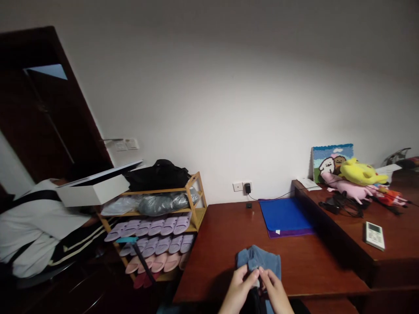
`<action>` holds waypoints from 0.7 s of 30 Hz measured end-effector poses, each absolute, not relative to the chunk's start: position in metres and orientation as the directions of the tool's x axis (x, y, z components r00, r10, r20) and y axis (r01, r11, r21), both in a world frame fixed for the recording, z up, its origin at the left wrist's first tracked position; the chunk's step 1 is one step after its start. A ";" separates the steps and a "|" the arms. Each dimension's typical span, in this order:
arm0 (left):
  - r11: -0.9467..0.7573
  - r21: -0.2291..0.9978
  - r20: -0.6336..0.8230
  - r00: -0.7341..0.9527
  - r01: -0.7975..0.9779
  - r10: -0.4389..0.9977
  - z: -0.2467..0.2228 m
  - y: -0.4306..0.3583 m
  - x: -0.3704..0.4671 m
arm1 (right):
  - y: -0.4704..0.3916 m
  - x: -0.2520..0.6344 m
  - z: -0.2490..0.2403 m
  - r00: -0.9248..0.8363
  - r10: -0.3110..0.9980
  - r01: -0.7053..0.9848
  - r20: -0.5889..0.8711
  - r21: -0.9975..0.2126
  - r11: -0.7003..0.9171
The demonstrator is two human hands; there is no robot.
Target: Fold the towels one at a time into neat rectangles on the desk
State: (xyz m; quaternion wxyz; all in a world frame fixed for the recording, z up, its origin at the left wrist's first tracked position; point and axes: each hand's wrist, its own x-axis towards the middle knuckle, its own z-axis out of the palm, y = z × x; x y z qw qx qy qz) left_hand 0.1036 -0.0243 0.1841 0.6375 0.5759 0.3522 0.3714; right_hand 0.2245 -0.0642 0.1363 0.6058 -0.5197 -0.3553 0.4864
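Note:
A bunched blue cloth [270, 261], possibly a garment, lies over the near edge of the brown wooden table [225, 235]. My left hand [239, 287] pinches it from the left, thumb and fingers pressed together. From the right, my right hand [274, 288] is closed on the same cloth, its fingertips nearly touching those of the left. A small pale patch shows between the thumbs, too small to make out. Something dark hangs below, between the wrists.
A blue mat [288, 216] lies at the table's back right. A raised brown ledge [347, 235] on the right bears plush toys [360, 172], a cable and a white remote-like device [374, 235]. Leftward stands a shoe rack [196, 209] with slippers; beyond it sits a person [42, 226].

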 end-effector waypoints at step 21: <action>0.027 0.902 -0.130 -0.211 -0.432 0.969 0.193 0.004 -0.001 | -0.124 0.335 0.169 0.556 0.828 -0.093 0.076 -0.984 0.153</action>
